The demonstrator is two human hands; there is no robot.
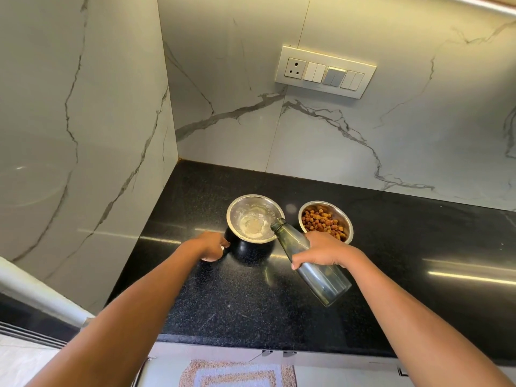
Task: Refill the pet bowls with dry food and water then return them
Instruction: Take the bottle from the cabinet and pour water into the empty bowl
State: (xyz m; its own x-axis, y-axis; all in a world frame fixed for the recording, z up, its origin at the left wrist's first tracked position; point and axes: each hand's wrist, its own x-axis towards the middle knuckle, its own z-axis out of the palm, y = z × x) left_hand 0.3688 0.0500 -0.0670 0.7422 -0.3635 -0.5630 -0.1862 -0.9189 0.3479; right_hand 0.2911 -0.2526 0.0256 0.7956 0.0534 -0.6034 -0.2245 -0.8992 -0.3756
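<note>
two round steel pet bowls stand side by side near the back of the black speckled stone counter [251,303], close but apart: the steel bowl with a black outer wall [248,251] to the left, holding what looks like a shallow pool of water, and the plain steel bowl [340,216] to the right, holding brown cubes of dry food [321,220]. there is one bottle, a tall greenish clear glass one [326,283], and the right hand [324,250] has its fingers wrapped over the bottle's middle. the bottle's long axis runs from its base, near the person and to the right, up and leftward to its open mouth, which sits at the black-walled bowl's right rim. so the water bowl lies ahead and left of the right hand, straight along the bottle's axis, and the pour looks to be under way or nearly done. how much water is left in the bottle cannot be told. the left hand [212,245] is the one nearer that bowl, its curled fingers against the bowl's left wall. whether it grips the bowl or only steadies it cannot be told, and something pale shows under it. two hands, two bowls, one bottle; the food bowl seems already filled
</note>
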